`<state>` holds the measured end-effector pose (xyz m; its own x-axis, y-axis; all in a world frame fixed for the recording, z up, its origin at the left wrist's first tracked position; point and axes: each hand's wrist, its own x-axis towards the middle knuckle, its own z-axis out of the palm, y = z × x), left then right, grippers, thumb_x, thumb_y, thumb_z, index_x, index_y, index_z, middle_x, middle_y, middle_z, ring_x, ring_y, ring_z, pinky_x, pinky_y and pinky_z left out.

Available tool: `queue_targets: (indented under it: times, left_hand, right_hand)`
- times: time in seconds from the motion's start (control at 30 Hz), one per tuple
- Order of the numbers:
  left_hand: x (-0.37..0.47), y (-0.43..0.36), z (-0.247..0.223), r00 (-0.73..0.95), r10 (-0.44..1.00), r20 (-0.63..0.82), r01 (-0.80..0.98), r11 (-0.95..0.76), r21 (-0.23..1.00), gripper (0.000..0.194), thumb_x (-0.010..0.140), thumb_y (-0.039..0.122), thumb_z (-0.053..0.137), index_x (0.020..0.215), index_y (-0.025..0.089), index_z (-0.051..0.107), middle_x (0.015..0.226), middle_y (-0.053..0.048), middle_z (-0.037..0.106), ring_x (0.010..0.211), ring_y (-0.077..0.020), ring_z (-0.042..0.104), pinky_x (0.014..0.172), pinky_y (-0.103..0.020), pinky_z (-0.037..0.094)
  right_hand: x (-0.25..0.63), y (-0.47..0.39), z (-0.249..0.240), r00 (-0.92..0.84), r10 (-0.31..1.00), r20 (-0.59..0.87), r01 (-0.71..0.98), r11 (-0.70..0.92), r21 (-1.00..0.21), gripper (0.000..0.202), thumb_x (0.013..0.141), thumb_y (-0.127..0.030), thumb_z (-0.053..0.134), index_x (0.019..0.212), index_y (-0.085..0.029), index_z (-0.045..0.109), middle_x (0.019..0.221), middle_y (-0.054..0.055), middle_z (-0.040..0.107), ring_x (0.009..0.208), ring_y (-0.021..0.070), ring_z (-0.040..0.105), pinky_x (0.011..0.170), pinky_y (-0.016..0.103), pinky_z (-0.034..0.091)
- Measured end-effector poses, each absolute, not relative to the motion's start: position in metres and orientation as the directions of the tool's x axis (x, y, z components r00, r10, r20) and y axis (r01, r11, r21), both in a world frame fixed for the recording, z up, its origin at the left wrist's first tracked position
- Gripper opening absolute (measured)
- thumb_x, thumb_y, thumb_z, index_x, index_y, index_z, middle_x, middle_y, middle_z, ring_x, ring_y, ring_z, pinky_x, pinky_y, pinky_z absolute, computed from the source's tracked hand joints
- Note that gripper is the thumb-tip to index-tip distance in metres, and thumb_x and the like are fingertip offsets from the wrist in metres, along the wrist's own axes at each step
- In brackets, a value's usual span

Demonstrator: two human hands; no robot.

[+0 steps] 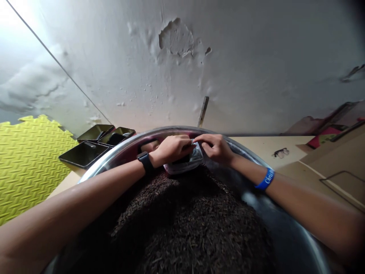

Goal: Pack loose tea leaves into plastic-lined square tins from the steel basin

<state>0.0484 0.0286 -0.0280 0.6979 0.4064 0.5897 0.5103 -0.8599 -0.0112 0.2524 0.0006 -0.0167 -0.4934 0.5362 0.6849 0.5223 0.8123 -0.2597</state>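
A broad metal basin (245, 152) holds a heap of dark loose tea-like leaves (205, 228). At its far side, a clear plastic tub (182, 167) rests against the leaves, with a crinkled clear plastic bag (196, 154) at its right part. My left hand (175, 147), with a dark watch at the wrist, reaches over the tub, its fingers curled on the bag's edge; its fingertips are partly hidden. My right hand (215, 147) has thumb and forefinger pinched on the bag's upper edge. The two hands are almost touching.
A pinkish block-like item (150, 146) sits inside the basin's far left. Dark square tins (85, 154) stand left of the rim, beside a yellow foam mat (34, 163). Glasses (281, 153) and cardboard (336, 167) lie right. A peeling wall (128, 68) rises behind.
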Motion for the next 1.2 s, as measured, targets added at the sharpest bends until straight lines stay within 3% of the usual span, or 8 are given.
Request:
queue_targets:
  times: [0.23, 0.37, 0.5, 0.63, 0.8, 0.93, 1.07, 1.2]
  left_hand:
    - [0.050, 0.028, -0.029, 0.663, 0.406, 0.630, 0.520, -0.854, 0.004, 0.028, 0.096, 0.032, 0.040, 0.097, 0.015, 0.062, 0.087, -0.007, 0.068, 0.080, -0.0178, 0.064, 0.074, -0.031, 0.049]
    - [0.050, 0.028, -0.026, 0.686, 0.348, 0.639, 0.438, -0.899, 0.019, 0.024, 0.092, 0.016, 0.039, 0.107, 0.015, 0.058, 0.103, -0.009, 0.067, 0.097, -0.0186, 0.062, 0.086, -0.036, 0.049]
    - [0.049, 0.027, -0.024, 0.691, 0.337, 0.640, 0.393, -0.918, 0.059, 0.051, 0.080, 0.000, 0.035, 0.127, 0.018, 0.046, 0.127, -0.010, 0.056, 0.115, -0.0185, 0.054, 0.094, -0.038, 0.047]
    - [0.049, 0.025, -0.021, 0.715, 0.326, 0.618, 0.383, -0.923, 0.044, 0.049, 0.081, 0.001, 0.038, 0.126, 0.018, 0.048, 0.125, -0.009, 0.057, 0.117, -0.0189, 0.053, 0.098, -0.039, 0.044]
    - [0.049, 0.025, -0.021, 0.716, 0.334, 0.612, 0.407, -0.913, 0.023, 0.041, 0.092, 0.015, 0.039, 0.132, 0.019, 0.042, 0.127, -0.010, 0.057, 0.117, -0.0204, 0.053, 0.101, -0.043, 0.040]
    - [0.049, 0.025, -0.021, 0.707, 0.340, 0.620, 0.437, -0.899, -0.006, 0.057, 0.083, 0.002, 0.036, 0.137, 0.020, 0.034, 0.131, -0.008, 0.054, 0.118, -0.0193, 0.052, 0.108, -0.048, 0.031]
    - [0.052, 0.017, -0.013, 0.716, 0.301, 0.630, 0.443, -0.893, -0.077, 0.057, 0.078, -0.002, 0.038, 0.130, 0.020, 0.043, 0.132, -0.008, 0.052, 0.123, -0.0207, 0.046, 0.112, -0.049, 0.025]
    - [0.062, -0.006, -0.003, 0.742, 0.199, 0.640, 0.335, -0.937, -0.097, 0.036, 0.083, 0.006, 0.043, 0.116, 0.018, 0.054, 0.127, -0.009, 0.054, 0.121, -0.0214, 0.046, 0.106, -0.043, 0.036]
  right_hand:
    - [0.255, 0.023, -0.030, -0.467, 0.637, 0.613, 0.652, 0.716, -0.247, 0.031, 0.087, -0.017, 0.045, 0.114, -0.017, 0.060, 0.105, 0.008, 0.063, 0.096, 0.0190, 0.059, 0.088, 0.035, 0.047]
    - [0.256, 0.033, -0.042, -0.498, 0.653, 0.571, 0.651, 0.716, -0.252, 0.031, 0.092, -0.028, 0.043, 0.116, -0.016, 0.058, 0.113, 0.011, 0.060, 0.107, 0.0218, 0.055, 0.094, 0.039, 0.044]
    - [0.257, 0.040, -0.053, -0.540, 0.606, 0.584, 0.620, 0.756, -0.211, 0.030, 0.093, -0.026, 0.036, 0.111, -0.015, 0.058, 0.112, 0.013, 0.059, 0.104, 0.0228, 0.055, 0.092, 0.040, 0.045]
    - [0.257, 0.044, -0.057, -0.545, 0.622, 0.562, 0.616, 0.752, -0.234, 0.034, 0.095, -0.029, 0.032, 0.112, -0.013, 0.058, 0.109, 0.015, 0.061, 0.101, 0.0241, 0.057, 0.090, 0.042, 0.046]
    - [0.255, 0.040, -0.055, -0.541, 0.622, 0.566, 0.587, 0.761, -0.275, 0.035, 0.096, -0.030, 0.032, 0.113, -0.015, 0.058, 0.116, 0.013, 0.062, 0.110, 0.0243, 0.056, 0.096, 0.043, 0.043]
    - [0.252, 0.038, -0.053, -0.518, 0.650, 0.556, 0.583, 0.744, -0.327, 0.030, 0.095, -0.026, 0.034, 0.110, -0.016, 0.058, 0.112, 0.010, 0.063, 0.108, 0.0218, 0.057, 0.097, 0.040, 0.044]
    - [0.250, 0.034, -0.050, -0.485, 0.678, 0.553, 0.616, 0.713, -0.335, 0.027, 0.094, -0.019, 0.034, 0.094, -0.016, 0.060, 0.096, 0.009, 0.066, 0.096, 0.0212, 0.060, 0.089, 0.038, 0.048]
    - [0.248, 0.031, -0.046, -0.515, 0.674, 0.529, 0.637, 0.714, -0.290, 0.020, 0.086, -0.014, 0.044, 0.094, -0.017, 0.062, 0.090, 0.008, 0.067, 0.096, 0.0221, 0.060, 0.081, 0.034, 0.050]
